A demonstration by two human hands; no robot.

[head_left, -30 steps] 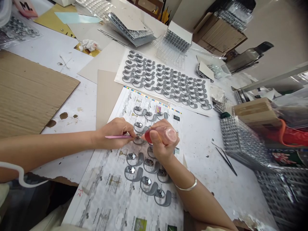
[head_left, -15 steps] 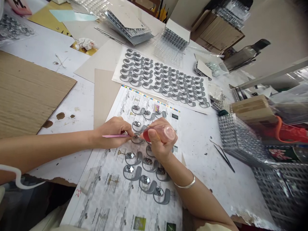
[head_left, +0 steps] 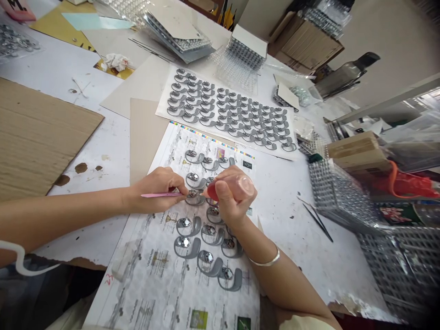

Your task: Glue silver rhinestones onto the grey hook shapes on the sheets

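Note:
My left hand (head_left: 154,188) pinches pink tweezers (head_left: 160,195), their tips at a small grey curved piece (head_left: 194,197) with a round setting. In my right hand (head_left: 231,201) is a small translucent reddish squeeze bottle (head_left: 243,187), tilted with its narrow tip pointing left, close beside that same piece. Whether the tip touches it I cannot tell. More grey hook-shaped pieces (head_left: 188,247), several with shiny clear stones in their settings, lie around both hands on a printed sheet (head_left: 137,288). My right hand hides some of them.
Beyond the printed sheet, a white sheet (head_left: 215,94) carries rows of similar grey pieces. Cardboard (head_left: 44,133) lies at left. Dark tweezers (head_left: 319,220) rest at right, near stacked clear trays (head_left: 338,192). More trays (head_left: 245,50) and a bag of stones (head_left: 17,41) are farther back.
The view has shifted slightly, so the scene sits a little farther left. My right hand with the bottle has drawn slightly to the right of the piece; the left hand stays at it.

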